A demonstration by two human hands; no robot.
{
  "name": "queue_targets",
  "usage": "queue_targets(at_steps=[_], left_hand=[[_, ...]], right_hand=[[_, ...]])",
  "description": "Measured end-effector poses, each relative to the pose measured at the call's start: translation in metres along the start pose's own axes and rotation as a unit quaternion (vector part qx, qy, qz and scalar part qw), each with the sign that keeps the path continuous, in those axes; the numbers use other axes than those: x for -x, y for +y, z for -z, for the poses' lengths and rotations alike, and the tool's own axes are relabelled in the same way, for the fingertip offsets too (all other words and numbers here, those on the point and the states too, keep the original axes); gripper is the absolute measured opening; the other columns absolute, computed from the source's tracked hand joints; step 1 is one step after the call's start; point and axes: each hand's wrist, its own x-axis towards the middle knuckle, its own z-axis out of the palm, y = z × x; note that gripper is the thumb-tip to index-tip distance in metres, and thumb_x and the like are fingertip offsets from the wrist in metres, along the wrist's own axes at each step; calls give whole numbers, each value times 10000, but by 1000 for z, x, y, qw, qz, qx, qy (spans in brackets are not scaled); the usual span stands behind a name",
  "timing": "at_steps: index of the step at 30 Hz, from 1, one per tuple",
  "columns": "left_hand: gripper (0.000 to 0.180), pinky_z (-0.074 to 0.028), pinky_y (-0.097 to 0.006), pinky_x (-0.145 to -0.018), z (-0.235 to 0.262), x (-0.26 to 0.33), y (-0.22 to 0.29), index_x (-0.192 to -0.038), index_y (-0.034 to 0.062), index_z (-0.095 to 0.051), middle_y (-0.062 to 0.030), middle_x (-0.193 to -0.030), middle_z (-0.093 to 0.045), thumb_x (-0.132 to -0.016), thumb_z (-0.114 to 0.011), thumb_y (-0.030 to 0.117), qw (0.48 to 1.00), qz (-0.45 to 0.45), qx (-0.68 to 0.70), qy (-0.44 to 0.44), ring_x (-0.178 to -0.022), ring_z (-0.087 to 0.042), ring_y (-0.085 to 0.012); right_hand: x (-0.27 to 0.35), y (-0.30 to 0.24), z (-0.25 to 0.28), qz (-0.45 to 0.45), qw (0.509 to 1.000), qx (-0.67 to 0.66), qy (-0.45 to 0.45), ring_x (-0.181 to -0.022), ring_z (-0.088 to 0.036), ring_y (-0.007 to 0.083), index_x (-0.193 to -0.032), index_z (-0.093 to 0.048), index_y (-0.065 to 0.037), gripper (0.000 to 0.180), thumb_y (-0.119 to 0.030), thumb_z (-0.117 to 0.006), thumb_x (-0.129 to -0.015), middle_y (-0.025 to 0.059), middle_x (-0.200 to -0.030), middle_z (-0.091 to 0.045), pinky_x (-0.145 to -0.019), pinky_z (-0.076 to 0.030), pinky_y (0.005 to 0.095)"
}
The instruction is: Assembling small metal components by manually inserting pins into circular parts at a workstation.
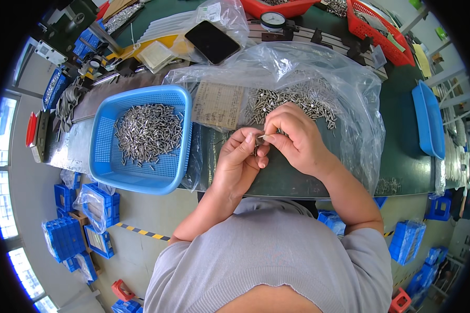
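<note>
My left hand (pixel 239 159) and my right hand (pixel 298 140) meet over the front of the bench, fingertips almost touching. Thumb and fingers of the left are closed on a small metal part (pixel 260 139), which the right pinches from the other side. Its exact shape is mostly hidden by the fingers. Just beyond the hands, a heap of small silvery metal pins (pixel 292 101) lies on a clear plastic bag (pixel 357 112). To the left, a blue plastic basket (pixel 100 151) holds many similar metal pins (pixel 149 133).
A brown card with handwriting (pixel 218 106) lies beside the heap. Farther back are a black phone (pixel 212 41), a dial gauge (pixel 272 21) and a red basket (pixel 384 36). A blue tray (pixel 428 122) stands at the right edge. Blue crates (pixel 63 237) stack on the floor.
</note>
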Motion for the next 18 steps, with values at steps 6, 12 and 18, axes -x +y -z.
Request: queue_targets(at_steps=[6, 12, 18], left_hand=[[176, -447, -249, -596, -1, 0, -1, -999, 20, -568, -68, -867, -591, -913, -569, 173, 1000, -8, 3, 7, -737, -521, -127], [173, -456, -250, -588, -3, 0, -1, -988, 27, -569, -63, -859, -587, -916, -570, 184, 1000, -7, -4, 10, -737, -524, -127], [162, -455, -250, -585, -1, 0, -1, -974, 33, -568, -58, -861, -586, -912, -575, 182, 1000, -3, -12, 4, -734, -525, -124]], right_hand=[[-2, -3, 4, 33, 998, 45, -25, -777, -526, 288, -776, -494, -41, 142, -35, -632, -743, 93, -793, -547, -683, -434, 383], [-3, -3, 6, 25, 999, 14, -33, -766, -527, 287, -792, -500, -43, 153, -40, -644, -739, 89, -791, -552, -681, -435, 379], [1, -11, 3, -100, 992, -76, -19, -712, -550, 235, -828, -529, -41, 133, -21, -645, -766, 66, -746, -560, -649, -447, 334]])
